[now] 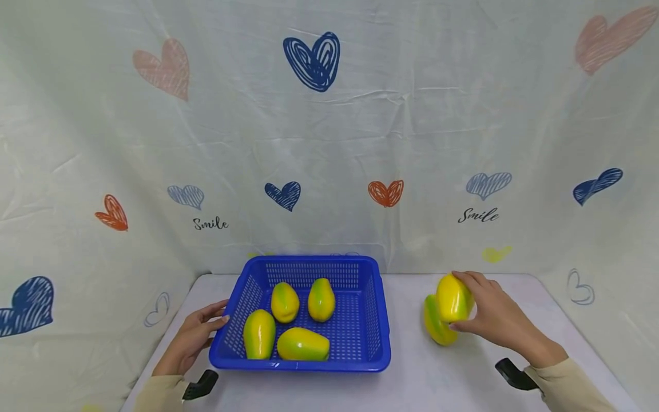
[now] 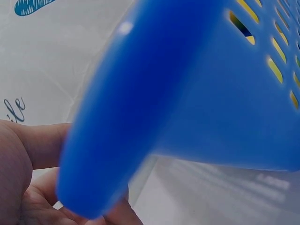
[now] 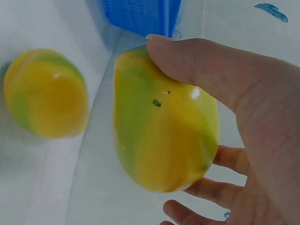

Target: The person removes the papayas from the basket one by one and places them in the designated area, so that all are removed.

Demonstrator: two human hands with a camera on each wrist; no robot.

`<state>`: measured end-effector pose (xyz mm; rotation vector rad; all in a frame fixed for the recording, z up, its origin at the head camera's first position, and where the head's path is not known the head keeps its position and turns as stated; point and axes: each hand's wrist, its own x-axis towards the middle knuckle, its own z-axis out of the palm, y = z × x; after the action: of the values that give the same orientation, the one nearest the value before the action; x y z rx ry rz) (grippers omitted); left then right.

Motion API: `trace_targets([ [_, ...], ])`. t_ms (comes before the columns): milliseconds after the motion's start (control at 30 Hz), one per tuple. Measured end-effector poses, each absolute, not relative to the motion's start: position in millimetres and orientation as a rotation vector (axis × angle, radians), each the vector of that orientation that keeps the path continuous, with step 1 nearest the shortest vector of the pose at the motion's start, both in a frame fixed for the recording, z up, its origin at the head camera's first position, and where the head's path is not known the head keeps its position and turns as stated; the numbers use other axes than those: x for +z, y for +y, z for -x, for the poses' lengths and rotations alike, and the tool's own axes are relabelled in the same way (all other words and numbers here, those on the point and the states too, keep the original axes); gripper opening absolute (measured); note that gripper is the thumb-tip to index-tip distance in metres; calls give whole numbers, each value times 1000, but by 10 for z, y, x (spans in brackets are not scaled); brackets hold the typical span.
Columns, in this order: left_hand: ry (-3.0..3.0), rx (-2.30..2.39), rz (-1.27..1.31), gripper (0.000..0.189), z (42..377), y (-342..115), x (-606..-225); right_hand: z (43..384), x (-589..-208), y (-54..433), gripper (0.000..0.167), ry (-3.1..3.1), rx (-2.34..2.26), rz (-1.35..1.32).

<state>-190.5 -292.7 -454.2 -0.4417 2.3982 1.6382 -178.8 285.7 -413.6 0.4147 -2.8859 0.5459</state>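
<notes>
Four yellow-green fruits (image 1: 302,344) lie inside the blue basket (image 1: 355,326).

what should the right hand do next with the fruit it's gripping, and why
Probably carry the gripped fruit left, over the bare right side of the blue basket. The right hand has its thumb and fingers around it, four similar fruits lie in that basket, and the left hand is at its left rim.
</notes>
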Motion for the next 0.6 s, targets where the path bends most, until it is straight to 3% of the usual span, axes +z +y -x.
trace_targets([
  [600, 2400, 1652, 434, 59, 1883, -2919, -4540, 1779, -4548, 3344, 107, -2991, 571, -260],
])
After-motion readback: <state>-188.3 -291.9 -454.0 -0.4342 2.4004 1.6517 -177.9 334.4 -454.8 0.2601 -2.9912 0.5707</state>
